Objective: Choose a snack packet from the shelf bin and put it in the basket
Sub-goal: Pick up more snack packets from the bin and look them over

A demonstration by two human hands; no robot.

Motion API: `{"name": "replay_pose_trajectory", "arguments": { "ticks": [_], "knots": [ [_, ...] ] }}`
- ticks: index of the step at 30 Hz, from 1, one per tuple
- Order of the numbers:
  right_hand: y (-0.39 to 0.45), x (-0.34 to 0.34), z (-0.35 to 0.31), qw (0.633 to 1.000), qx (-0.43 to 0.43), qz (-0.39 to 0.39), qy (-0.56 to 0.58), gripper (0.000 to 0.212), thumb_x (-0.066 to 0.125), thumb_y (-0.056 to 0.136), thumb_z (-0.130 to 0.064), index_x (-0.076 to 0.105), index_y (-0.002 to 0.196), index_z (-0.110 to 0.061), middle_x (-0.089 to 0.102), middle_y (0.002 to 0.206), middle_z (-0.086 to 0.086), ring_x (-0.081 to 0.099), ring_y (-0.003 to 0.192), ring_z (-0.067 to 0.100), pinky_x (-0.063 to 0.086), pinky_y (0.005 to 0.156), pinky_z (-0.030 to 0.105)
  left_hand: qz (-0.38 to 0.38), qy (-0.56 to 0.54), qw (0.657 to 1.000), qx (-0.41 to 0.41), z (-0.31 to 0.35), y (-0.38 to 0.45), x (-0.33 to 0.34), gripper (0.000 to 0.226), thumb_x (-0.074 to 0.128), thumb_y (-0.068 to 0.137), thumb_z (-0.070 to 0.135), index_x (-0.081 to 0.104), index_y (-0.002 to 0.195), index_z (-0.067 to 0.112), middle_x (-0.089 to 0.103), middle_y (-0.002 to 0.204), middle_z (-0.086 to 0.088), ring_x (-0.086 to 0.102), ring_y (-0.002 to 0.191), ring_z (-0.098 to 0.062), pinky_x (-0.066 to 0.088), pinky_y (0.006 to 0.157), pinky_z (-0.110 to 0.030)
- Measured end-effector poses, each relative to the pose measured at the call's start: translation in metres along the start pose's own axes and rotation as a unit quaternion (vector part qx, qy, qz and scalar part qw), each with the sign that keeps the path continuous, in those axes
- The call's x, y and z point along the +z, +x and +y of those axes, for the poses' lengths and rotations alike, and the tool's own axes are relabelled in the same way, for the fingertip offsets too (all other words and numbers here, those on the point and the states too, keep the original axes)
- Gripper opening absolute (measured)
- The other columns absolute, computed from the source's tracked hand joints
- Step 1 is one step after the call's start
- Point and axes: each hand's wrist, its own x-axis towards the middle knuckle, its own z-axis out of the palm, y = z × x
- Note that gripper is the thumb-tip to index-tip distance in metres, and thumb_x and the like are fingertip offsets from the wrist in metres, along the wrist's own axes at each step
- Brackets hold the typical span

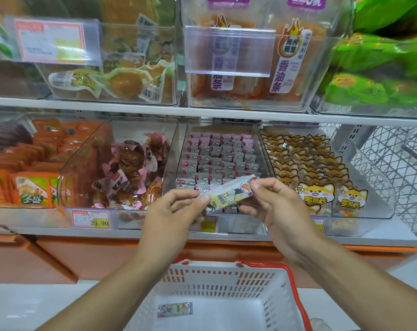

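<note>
— What do we have in each grip?

— Our left hand (pixel 176 211) pinches one end of the snack packet (pixel 226 195), our right hand (pixel 272 206) the other (thumbs and fingertips clamped on it).

— And where is it?

— Stretched between our hands, tilted up to the right, before the shelf bin (pixel 223 168) and above the basket (pixel 217 290), where another packet (pixel 175 309) lies. Both forearms reach forward.

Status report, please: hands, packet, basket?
Left hand and right hand pinch the packet at its ends. Basket directly below, one packet inside. Nothing between.
</note>
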Motion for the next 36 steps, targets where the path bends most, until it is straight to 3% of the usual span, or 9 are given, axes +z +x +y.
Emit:
{"name": "replay_pose_trajectory", "arguments": {
  "ticks": [4,8,12,18,22,25,30,34,36],
  "knots": [
    [0.027,0.013,-0.013,0.993,-0.073,0.087,-0.019,0.009,0.058,0.102,-0.013,0.062,0.094,-0.009,0.079,0.090,-0.002,0.077,0.083,0.017,0.062,0.072,0.027,-0.008,0.220,0.969,0.113,-0.006,0.005,0.001,0.042,0.079,0.082,0.042,0.062,0.120,0.039,0.068,0.111,0.022,0.064,0.101,0.010,0.052,0.085,-0.013],
    [0.068,0.028,-0.021,0.936,-0.217,0.143,-0.237,0.012,0.065,0.099,-0.021,0.066,0.088,-0.027,0.074,0.081,-0.018,0.070,0.073,-0.005,0.050,0.059,0.010,-0.062,0.404,0.893,0.188,-0.013,0.003,0.002,0.054,0.070,0.091,0.041,0.046,0.140,0.044,0.043,0.127,0.034,0.033,0.111,0.024,0.017,0.096,0.001],
    [0.108,0.046,-0.016,0.885,-0.270,0.101,-0.367,0.005,0.061,0.101,-0.018,0.066,0.099,-0.019,0.073,0.095,-0.002,0.070,0.077,0.014,0.053,0.057,0.031,-0.073,0.457,0.857,0.225,-0.017,0.004,-0.003,0.058,0.068,0.092,0.044,0.041,0.144,0.045,0.038,0.144,0.029,0.016,0.121,0.022,0.002,0.103,-0.005],
    [0.139,0.063,-0.010,0.797,-0.227,-0.006,-0.560,0.010,0.057,0.103,-0.026,0.059,0.095,-0.031,0.059,0.083,-0.024,0.056,0.067,-0.007,0.038,0.047,0.011,-0.088,0.466,0.848,0.236,-0.017,0.009,-0.013,0.061,0.069,0.092,0.042,0.041,0.146,0.040,0.037,0.145,0.023,0.020,0.131,0.009,0.003,0.093,0.006],
    [0.152,0.072,-0.006,0.706,-0.169,-0.100,-0.680,0.023,0.051,0.104,-0.012,0.067,0.112,-0.027,0.069,0.124,-0.005,0.066,0.106,0.016,0.056,0.084,0.030,-0.095,0.463,0.848,0.240,-0.018,0.007,-0.015,0.063,0.068,0.093,0.044,0.038,0.148,0.038,0.036,0.147,0.021,0.021,0.133,0.005,0.007,0.102,-0.006],
    [0.155,0.081,0.001,0.599,-0.134,-0.136,-0.778,0.047,0.051,0.098,0.002,0.066,0.131,-0.027,0.055,0.148,0.005,0.053,0.134,0.030,0.042,0.115,0.044,-0.105,0.459,0.851,0.233,-0.019,0.006,-0.015,0.062,0.067,0.093,0.043,0.037,0.147,0.040,0.034,0.148,0.022,0.022,0.136,0.005,0.006,0.104,-0.009],
    [0.159,0.095,0.001,0.714,-0.207,-0.064,-0.666,0.028,0.048,0.104,-0.018,0.072,0.118,-0.021,0.069,0.127,0.002,0.065,0.114,0.023,0.050,0.100,0.035,-0.105,0.450,0.855,0.237,-0.016,0.005,-0.016,0.061,0.067,0.093,0.041,0.038,0.147,0.039,0.033,0.146,0.022,0.023,0.135,0.005,0.010,0.104,-0.010],
    [0.159,0.106,0.008,0.678,-0.146,-0.095,-0.714,0.023,0.058,0.100,-0.030,0.074,0.117,-0.027,0.070,0.127,-0.003,0.064,0.114,0.022,0.044,0.106,0.038,-0.105,0.443,0.859,0.236,-0.014,0.005,-0.018,0.061,0.067,0.094,0.039,0.039,0.147,0.038,0.033,0.147,0.021,0.024,0.138,0.002,0.011,0.107,-0.012],
    [0.160,0.108,0.014,0.700,-0.137,-0.074,-0.697,0.017,0.060,0.100,-0.024,0.075,0.107,-0.026,0.072,0.123,-0.002,0.066,0.113,0.021,0.045,0.106,0.040,-0.105,0.441,0.859,0.240,-0.013,0.005,-0.018,0.060,0.067,0.093,0.039,0.040,0.147,0.037,0.034,0.147,0.020,0.023,0.138,0.002,0.011,0.107,-0.012]
  ]
}}
